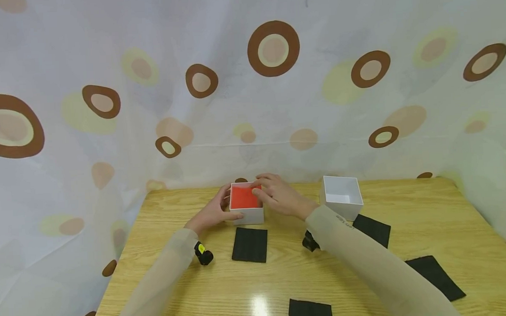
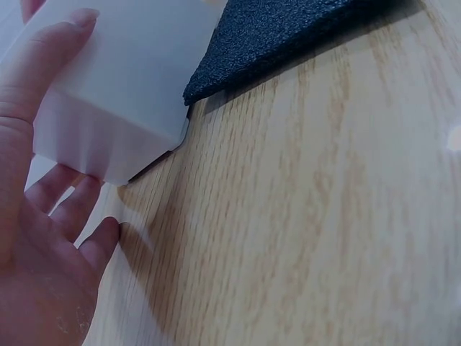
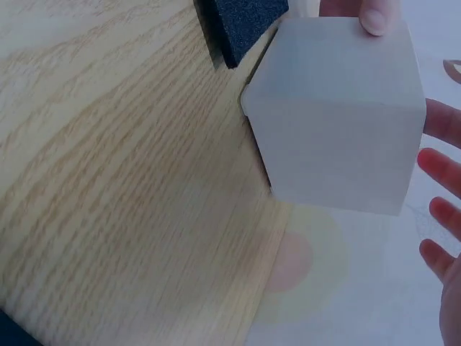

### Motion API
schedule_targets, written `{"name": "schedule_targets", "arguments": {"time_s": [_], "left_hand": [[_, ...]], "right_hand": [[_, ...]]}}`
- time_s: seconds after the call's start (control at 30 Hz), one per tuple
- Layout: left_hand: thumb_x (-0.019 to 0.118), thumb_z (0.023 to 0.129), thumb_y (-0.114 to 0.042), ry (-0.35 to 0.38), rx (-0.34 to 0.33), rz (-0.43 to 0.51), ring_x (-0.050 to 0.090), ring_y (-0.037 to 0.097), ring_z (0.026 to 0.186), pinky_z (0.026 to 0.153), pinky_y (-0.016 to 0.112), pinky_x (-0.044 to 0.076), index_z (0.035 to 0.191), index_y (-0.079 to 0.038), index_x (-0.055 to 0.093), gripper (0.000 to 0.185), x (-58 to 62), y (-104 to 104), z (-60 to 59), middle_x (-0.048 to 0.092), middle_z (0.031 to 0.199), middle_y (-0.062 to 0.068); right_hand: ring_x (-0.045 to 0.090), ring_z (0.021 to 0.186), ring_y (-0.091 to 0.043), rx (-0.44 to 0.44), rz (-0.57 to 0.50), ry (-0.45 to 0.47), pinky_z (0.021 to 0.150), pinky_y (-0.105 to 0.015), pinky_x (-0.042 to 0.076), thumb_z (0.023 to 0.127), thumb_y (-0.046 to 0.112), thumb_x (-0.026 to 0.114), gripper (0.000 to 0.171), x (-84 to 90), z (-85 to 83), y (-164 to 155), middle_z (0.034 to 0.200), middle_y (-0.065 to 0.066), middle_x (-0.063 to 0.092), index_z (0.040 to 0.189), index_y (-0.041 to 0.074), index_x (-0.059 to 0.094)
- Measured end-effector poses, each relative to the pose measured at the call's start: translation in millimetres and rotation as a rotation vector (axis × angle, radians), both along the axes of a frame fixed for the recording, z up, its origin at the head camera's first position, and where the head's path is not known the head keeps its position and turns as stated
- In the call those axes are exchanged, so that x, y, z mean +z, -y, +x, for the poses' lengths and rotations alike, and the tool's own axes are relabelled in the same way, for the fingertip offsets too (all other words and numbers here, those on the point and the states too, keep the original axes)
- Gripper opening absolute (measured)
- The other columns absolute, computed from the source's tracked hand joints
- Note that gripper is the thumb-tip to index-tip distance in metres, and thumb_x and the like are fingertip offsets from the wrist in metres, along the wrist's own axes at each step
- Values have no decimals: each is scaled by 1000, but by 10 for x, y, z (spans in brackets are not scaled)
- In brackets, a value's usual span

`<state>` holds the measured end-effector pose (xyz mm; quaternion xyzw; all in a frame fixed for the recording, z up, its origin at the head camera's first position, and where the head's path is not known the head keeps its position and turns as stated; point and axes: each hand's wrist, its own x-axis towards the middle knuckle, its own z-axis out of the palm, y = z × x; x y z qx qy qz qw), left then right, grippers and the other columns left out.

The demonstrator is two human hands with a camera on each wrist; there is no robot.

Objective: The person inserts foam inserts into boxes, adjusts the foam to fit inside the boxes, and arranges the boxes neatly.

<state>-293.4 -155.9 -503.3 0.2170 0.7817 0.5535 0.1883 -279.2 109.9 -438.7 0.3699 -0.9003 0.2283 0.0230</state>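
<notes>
We had the spotted curtain (image 1: 249, 82) filling the top and sides of the head view, and the wooden table (image 1: 429, 216) across the lower half. Four black foam pads lay in the lower part: one (image 1: 250, 244) below centre, one (image 1: 372, 229) right of centre, one (image 1: 435, 271) lower right, one (image 1: 310, 312) at the bottom edge. An empty white box (image 1: 343, 196) sat right of centre.

The white box with the red inside (image 1: 246, 203) stood just left of centre, near the table's far edge. Our left hand (image 1: 213, 211) cupped its left side, thumb laid on the front wall and fingers curled round behind. Our right hand (image 1: 280, 194) lay over its right rim with fingers fairly straight; we couldn't tell if it gripped.

We judged the box light thin card, stiff but easy to dent, smooth-sided. Best held by two opposite walls with gentle pressure, not by the rim.
</notes>
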Motion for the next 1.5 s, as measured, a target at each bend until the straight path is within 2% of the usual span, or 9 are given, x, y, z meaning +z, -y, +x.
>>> {"name": "schedule_targets", "arguments": {"time_s": [0.23,0.3,0.37,0.47,0.6,0.73,0.97,1.27,1.5], "left_hand": [[82,92,-19,0,-15,-7,34,34,153,120,54,35,167,-17,9,105,-14,8,6,27,169,11],[82,92,-20,-3,-14,-7,34,34,153,119,54,35,167,-18,9,104,-16,16,5,27,169,11],[82,92,-19,-7,-13,-2,35,34,152,119,54,36,167,-18,10,104,-17,19,1,28,168,11],[82,92,-17,-11,-17,14,36,34,152,118,52,38,166,-17,11,103,-23,11,-5,30,167,11],[81,92,-15,-16,-34,24,35,34,152,117,51,40,166,-15,11,102,-36,11,-5,30,166,12],[79,94,-14,-31,-56,14,32,36,153,118,53,37,167,-14,9,101,-36,18,4,27,168,15],[80,94,-15,-48,-44,-8,30,37,154,120,53,35,167,-14,8,103,-48,39,-21,24,169,15],[78,95,-14,-58,-62,4,28,41,155,122,55,29,166,-9,8,100,-38,30,-19,23,168,21],[76,95,-8,-53,-56,21,27,39,155,122,54,29,166,-9,8,98,-44,44,-47,23,168,21]], "right_hand": [[43,144,-36,37,94,-63,121,-56,30,109,40,51,50,-68,-14,13,143,-9,63,88,10,85],[43,144,-36,42,87,-69,121,-55,30,109,39,52,50,-89,-19,21,144,-9,63,88,8,85],[44,143,-35,44,75,-81,121,-54,30,109,40,52,50,-101,-16,31,142,-9,64,91,8,85],[46,140,-34,73,66,-92,121,-52,30,109,38,50,45,-118,12,58,139,-9,65,106,7,82],[51,134,-31,181,74,-135,118,-50,35,109,36,52,37,-171,44,135,131,-7,68,121,10,76],[49,135,-32,250,86,-156,118,-51,35,107,38,58,36,-219,36,208,133,-8,66,123,13,76],[36,149,-33,229,106,-97,123,-53,27,104,43,61,39,-228,-17,262,152,-11,53,130,19,75],[27,155,-30,155,215,-59,124,-56,21,106,61,43,52,-201,44,384,167,-9,34,143,26,59],[26,156,-28,114,310,-77,125,-54,21,105,66,40,63,-182,16,458,170,-9,30,149,24,54]]}}
